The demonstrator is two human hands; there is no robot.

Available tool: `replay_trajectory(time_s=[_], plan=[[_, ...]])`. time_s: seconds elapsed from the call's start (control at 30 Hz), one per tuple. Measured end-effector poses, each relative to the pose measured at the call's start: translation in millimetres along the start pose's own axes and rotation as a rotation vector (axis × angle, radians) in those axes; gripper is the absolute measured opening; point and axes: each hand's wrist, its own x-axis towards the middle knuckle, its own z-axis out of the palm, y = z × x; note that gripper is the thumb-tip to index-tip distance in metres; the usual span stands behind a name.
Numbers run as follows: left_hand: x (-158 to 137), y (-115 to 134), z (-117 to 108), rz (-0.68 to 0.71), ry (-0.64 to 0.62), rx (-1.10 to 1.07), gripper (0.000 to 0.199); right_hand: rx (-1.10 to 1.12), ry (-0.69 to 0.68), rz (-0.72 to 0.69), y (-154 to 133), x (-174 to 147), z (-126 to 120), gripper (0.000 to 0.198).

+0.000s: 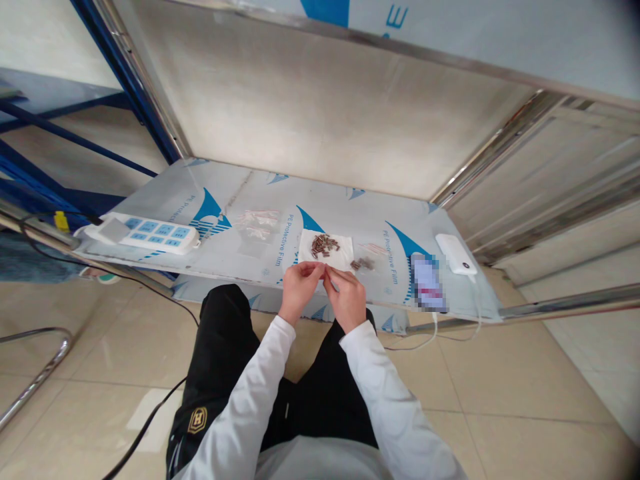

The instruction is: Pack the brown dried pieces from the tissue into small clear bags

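My left hand (302,287) and my right hand (347,297) meet fingertip to fingertip over the shelf's front edge. Both are closed in a pinch; whatever lies between the fingers is too small to make out. Just beyond them a pile of small brown cylindrical pieces (324,247) rests on a white sheet (345,244). To the right of the sheet lies a small clear bag (366,264), with a few more brown pieces (355,265) beside it. Thin pinkish strips (373,249) lie behind that bag.
A white power strip (150,233) sits at the shelf's left end. Clear plastic bags (257,227) with pale strips lie left of the sheet. On the right are a phone (427,283) and a white power bank (455,254) with cables. An upper shelf (450,50) overhangs the back.
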Motion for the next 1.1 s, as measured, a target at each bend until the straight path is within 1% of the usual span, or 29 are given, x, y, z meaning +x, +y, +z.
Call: replay_trajectory(time_s=[0.07, 0.1, 0.2, 0.27, 0.3, 0.4, 0.47, 0.5, 0.53, 0.63, 0.67, 0.7, 0.77, 0.83, 0.9, 1.0, 1.07, 1.1], plan=[[0, 1, -1, -0.002, 0.009, -0.017, 0.021, 0.047, -0.002, 0.011, -1, 0, 1, 0.027], [0, 2, -1, -0.002, 0.013, -0.027, 0.02, 0.108, -0.005, 0.036, -2, 1, 1, 0.027], [0, 6, -4, 0.003, -0.006, -0.072, 0.021, 0.408, -0.048, 0.188, -5, 4, 3, 0.03], [0, 10, -7, 0.01, -0.066, -0.102, 0.022, 0.592, -0.085, 0.292, -5, 7, 2, 0.032], [1, 12, -9, 0.017, -0.112, -0.111, 0.023, 0.649, -0.094, 0.328, -4, 9, 2, 0.032], [3, 16, -19, 0.048, -0.263, -0.073, 0.024, 0.703, -0.151, 0.363, 5, 14, 0, 0.031], [4, 20, -26, 0.075, -0.3, 0.065, 0.023, 0.661, -0.2, 0.347, 13, 15, 1, 0.033], [3, 23, -29, 0.086, -0.282, 0.179, 0.022, 0.606, -0.198, 0.337, 16, 16, 1, 0.034], [3, 27, -31, 0.097, -0.238, 0.315, 0.02, 0.532, -0.165, 0.324, 18, 15, 2, 0.034], [-3, 37, -30, 0.134, -0.028, 0.707, 0.014, 0.276, -0.014, 0.247, 19, 13, 5, 0.024], [-5, 40, -28, 0.147, 0.028, 0.787, 0.013, 0.208, 0.006, 0.199, 17, 13, 6, 0.024], [-7, 42, -25, 0.16, 0.063, 0.836, 0.014, 0.153, -0.003, 0.141, 14, 12, 6, 0.025], [-10, 43, -20, 0.183, 0.073, 0.863, 0.015, 0.078, -0.067, 0.02, 9, 12, 5, 0.026], [-11, 43, -17, 0.213, 0.051, 0.851, 0.015, 0.032, -0.137, -0.064, 5, 14, 2, 0.029], [-10, 44, -18, 0.243, 0.028, 0.847, 0.014, -0.009, -0.18, -0.082, 4, 19, -3, 0.029], [-9, 49, -24, 0.294, -0.029, 0.875, 0.013, -0.065, -0.189, -0.055, 3, 29, -9, 0.024], [-9, 52, -28, 0.411, -0.099, 0.886, 0.006, -0.052, -0.203, -0.057, 3, 35, -14, 0.023], [-9, 52, -29, 0.489, -0.137, 0.88, 0.018, -0.032, -0.22, -0.065, 1, 37, -16, 0.024]])
